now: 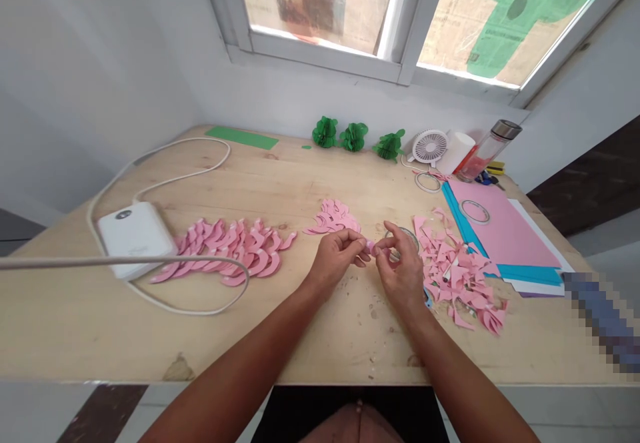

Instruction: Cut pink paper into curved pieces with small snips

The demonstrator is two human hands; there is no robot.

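Between my two hands, above the middle of the table, is a small pink paper piece point(370, 247). My left hand point(333, 256) pinches it from one side with thumb and fingertips. From the other side my right hand point(404, 273) pinches it, its index finger raised. A roll of tape point(411, 238) lies partly hidden behind my right hand. Just beyond my left hand is a small group of pink paper cutouts point(334, 215). Farther left, curved pink paper pieces point(240, 246) lie overlapping in rows. Pink paper scraps point(463, 273) are heaped beside my right hand.
A white power bank point(135, 233) and a looping cable point(200, 258) occupy the left side. Green paper ornaments point(354, 136), a small fan point(430, 146) and a bottle point(493, 150) stand along the back. Pink sheets point(520, 236) with another tape roll point(475, 212) lie at right.
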